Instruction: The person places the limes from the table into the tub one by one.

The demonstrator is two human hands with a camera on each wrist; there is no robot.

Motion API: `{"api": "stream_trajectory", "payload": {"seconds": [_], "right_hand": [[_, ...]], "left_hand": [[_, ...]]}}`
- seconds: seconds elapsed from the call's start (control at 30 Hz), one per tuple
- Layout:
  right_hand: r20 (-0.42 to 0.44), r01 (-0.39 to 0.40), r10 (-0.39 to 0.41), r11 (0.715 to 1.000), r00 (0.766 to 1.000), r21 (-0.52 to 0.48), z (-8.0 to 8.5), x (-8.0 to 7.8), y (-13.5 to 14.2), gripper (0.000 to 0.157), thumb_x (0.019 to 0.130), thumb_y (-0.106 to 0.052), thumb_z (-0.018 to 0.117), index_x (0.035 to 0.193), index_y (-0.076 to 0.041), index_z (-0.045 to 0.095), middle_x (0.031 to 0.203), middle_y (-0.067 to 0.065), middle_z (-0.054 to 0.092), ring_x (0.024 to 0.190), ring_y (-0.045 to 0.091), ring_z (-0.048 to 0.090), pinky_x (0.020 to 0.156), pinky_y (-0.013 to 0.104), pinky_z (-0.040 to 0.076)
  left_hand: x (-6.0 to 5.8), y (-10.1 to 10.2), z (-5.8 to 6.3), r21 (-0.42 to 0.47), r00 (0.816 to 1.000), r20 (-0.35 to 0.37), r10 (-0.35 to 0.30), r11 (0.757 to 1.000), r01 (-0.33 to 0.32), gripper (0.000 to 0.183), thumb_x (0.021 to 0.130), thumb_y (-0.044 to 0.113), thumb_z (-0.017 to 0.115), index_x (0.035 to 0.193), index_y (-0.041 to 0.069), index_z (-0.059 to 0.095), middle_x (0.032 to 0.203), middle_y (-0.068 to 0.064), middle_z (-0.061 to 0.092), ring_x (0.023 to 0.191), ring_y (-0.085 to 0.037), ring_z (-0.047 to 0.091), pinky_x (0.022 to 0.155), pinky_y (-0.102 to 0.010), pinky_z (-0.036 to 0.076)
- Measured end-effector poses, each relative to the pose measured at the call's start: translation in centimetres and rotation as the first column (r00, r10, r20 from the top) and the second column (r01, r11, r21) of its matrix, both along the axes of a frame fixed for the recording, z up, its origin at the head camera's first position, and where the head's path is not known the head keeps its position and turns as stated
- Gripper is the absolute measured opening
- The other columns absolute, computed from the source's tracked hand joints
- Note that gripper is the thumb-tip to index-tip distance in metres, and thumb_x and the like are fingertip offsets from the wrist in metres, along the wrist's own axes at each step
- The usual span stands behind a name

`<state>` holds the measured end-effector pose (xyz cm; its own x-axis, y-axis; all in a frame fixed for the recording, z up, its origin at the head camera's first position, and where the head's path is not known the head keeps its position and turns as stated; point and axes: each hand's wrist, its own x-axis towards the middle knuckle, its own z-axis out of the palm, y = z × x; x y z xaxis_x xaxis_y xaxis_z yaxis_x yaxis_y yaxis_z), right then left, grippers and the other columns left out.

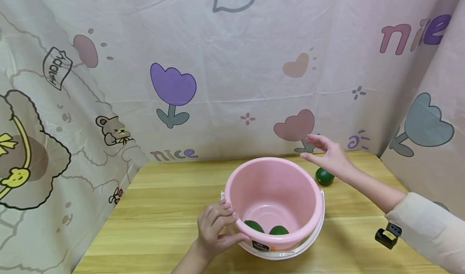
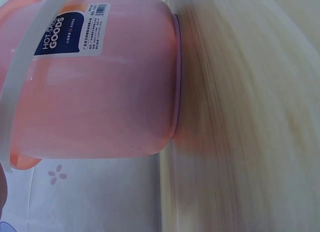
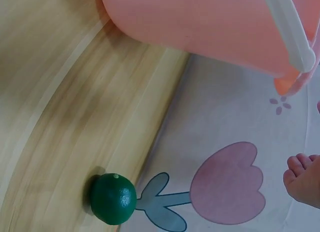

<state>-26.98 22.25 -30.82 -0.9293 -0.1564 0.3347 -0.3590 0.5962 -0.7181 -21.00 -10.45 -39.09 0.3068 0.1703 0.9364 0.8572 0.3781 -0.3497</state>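
Note:
A pink plastic bucket (image 1: 273, 181) stands upright on the table, its white handle (image 1: 285, 254) hanging down at the front. My left hand (image 1: 217, 225) grips the bucket's rim at the left, fingers over the edge and thumb along the near side. Inside, at the bottom, two green limes, a left one (image 1: 254, 226) and a right one (image 1: 279, 230), show partly above the near rim. Another lime (image 1: 324, 176) lies on the table to the bucket's right. My right hand (image 1: 332, 157) hovers beyond the rim near that lime, thumb and fingers apart, holding nothing.
The wooden table (image 1: 174, 201) meets a patterned cloth backdrop (image 1: 225, 116) at its back edge. Cloth also hangs at the left and right sides. A label (image 2: 75, 29) is stuck on the bucket's outer wall. A small black device (image 1: 388, 235) is on the right sleeve.

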Motion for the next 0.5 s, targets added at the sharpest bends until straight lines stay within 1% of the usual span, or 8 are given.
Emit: {"api": "stream_trajectory", "payload": {"seconds": [0.27,0.5], "right_hand": [[-0.029,0.035,-0.035,0.999,0.999,0.01,-0.8,-0.7,1.0,0.068,0.084,-0.031,0.072,0.137,0.001,0.043,0.135,0.022,0.05,0.126,0.042,0.045,0.106,0.058,0.036],[-0.034,0.07,-0.069,0.997,0.997,0.018,-1.2,-1.4,1.9,0.069,0.084,-0.033,0.072,0.136,0.002,0.043,0.134,0.023,0.051,0.125,0.045,0.044,0.105,0.058,0.038]], "left_hand": [[0.1,0.0,0.2,0.001,1.0,-0.008,-0.005,1.0,0.005,0.049,0.078,0.049,0.072,0.069,0.002,0.06,0.07,-0.009,0.06,0.068,-0.023,0.058,0.066,-0.032,0.058],[0.0,0.0,0.2,-0.003,1.0,-0.007,-0.008,1.0,0.008,0.049,0.078,0.049,0.072,0.068,0.002,0.06,0.07,-0.008,0.06,0.068,-0.023,0.058,0.067,-0.032,0.058]]}}
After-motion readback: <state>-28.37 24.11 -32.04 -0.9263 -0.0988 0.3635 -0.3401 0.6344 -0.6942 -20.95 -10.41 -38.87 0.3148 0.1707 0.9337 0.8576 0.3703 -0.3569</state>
